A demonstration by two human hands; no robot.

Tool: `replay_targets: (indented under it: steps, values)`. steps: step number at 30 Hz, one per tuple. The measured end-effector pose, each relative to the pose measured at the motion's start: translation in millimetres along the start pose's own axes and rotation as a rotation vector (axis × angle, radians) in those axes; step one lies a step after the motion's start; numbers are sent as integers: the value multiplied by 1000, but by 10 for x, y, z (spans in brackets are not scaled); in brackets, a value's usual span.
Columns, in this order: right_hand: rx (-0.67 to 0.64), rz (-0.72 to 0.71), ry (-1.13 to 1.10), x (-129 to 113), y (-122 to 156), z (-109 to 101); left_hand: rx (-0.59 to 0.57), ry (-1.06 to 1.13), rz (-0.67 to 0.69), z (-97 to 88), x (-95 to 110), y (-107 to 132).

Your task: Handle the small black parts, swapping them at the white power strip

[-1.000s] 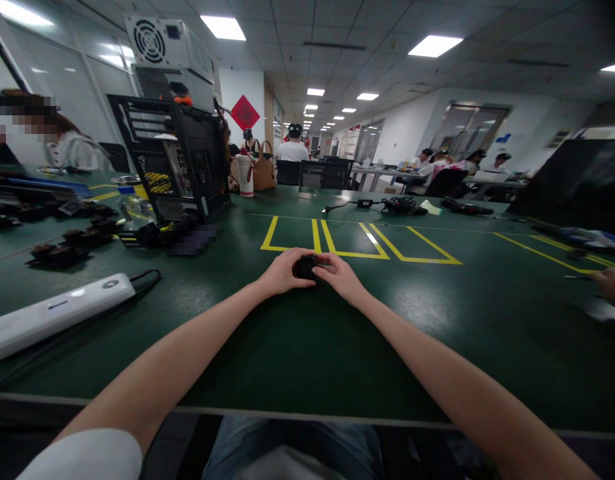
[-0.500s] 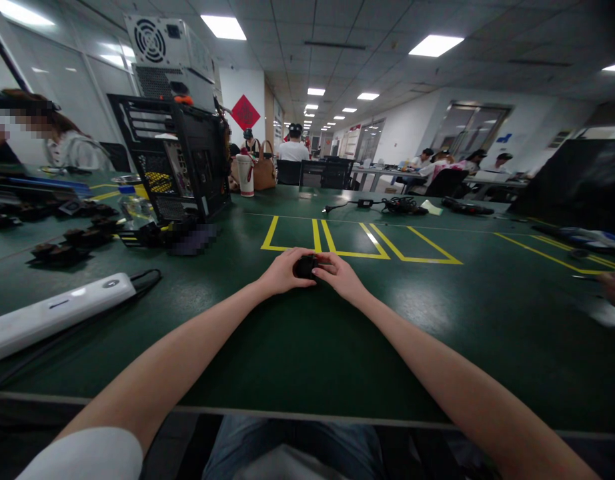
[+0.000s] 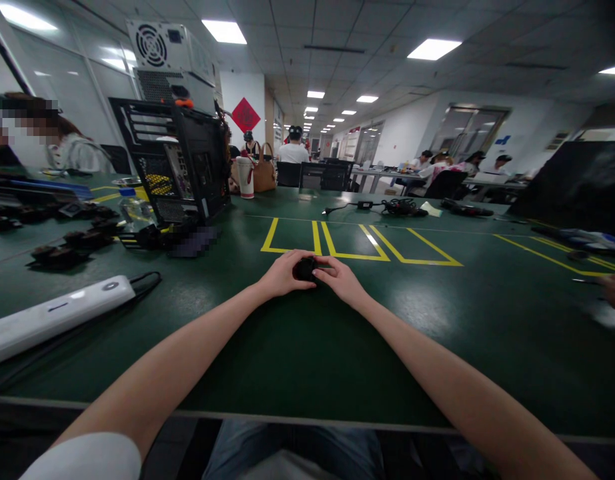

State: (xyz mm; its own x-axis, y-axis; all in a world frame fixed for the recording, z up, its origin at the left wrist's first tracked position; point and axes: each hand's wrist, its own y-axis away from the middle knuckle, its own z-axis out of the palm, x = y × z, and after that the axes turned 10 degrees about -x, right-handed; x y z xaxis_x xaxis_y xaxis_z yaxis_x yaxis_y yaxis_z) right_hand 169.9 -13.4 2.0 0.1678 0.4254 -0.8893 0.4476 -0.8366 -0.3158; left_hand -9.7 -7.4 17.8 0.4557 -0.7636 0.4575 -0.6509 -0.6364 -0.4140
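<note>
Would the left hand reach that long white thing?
Probably: only a black cable seems between the left hand and the long white thing, though that hand holds a small black object.

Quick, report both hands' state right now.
Left hand: closed around a small black object.
Right hand: closed, fingertips on the same object's right side.

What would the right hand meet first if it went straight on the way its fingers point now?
The small black part, which the right hand seems to touch. Beyond it in that line comes the curled left hand, though depth is hard to judge from this view.
</note>
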Motion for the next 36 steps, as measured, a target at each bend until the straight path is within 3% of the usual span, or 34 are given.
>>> replay_targets:
  steps: [11, 15, 21, 25, 36]
  values:
    - [35, 3, 2, -50, 15, 30, 1, 4, -9, -5, 11, 3]
    - [-30, 98, -18, -37, 27, 11, 5, 15, -14, -21, 14, 17]
    - [-90, 39, -152, -22, 25, 55, 9, 6, -18, -49, -16, 67]
    - [-57, 54, -141, -72, 27, 95, 0, 5, -40, -77, 23, 115]
    - [-138, 43, -85, -168, 29, 185, -9, 17, -46, -163, 0, 233]
